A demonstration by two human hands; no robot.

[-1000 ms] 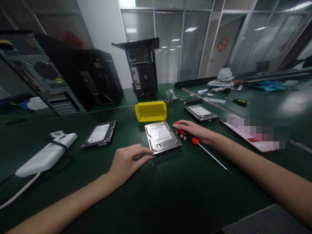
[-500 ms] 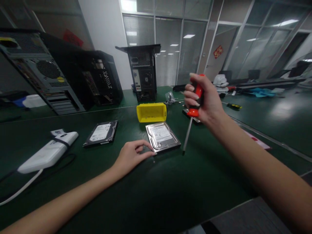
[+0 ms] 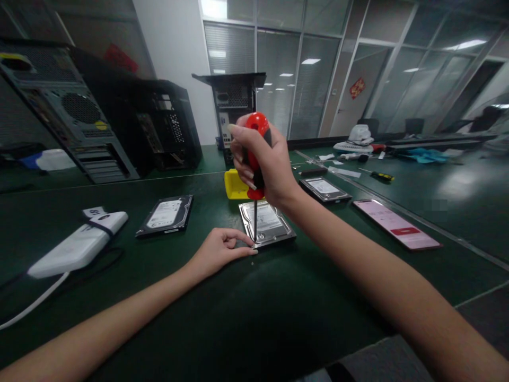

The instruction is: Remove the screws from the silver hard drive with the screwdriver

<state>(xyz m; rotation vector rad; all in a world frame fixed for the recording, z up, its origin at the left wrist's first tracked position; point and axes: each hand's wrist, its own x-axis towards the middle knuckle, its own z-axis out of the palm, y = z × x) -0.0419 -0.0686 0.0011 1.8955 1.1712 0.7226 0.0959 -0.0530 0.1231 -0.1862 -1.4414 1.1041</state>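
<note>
A silver hard drive [image 3: 275,227] with a white label lies flat on the green table. At its near left corner, my left hand [image 3: 217,250] pinches the edge between thumb and forefinger. My right hand [image 3: 276,164] is wrapped round the red and black handle of a screwdriver [image 3: 257,122], which stands upright above the drive. Its shaft points down to that same corner, close to my left fingertips; whether the tip sits in a screw is too small to tell. Behind the drive is a yellow bin [image 3: 234,184], partly covered by my right hand.
More hard drives lie at the left [image 3: 165,215] and right [image 3: 325,189]. A white power strip [image 3: 81,244] is far left, a pink-screened phone [image 3: 397,224] at right. A yellow-black screwdriver [image 3: 382,176] lies beyond. Computer cases [image 3: 103,116] stand at the back.
My right hand has moved left with the screwdriver, from beside the drive to above its near left corner. The phone and right-hand drive are now uncovered. My left hand stays at the corner.
</note>
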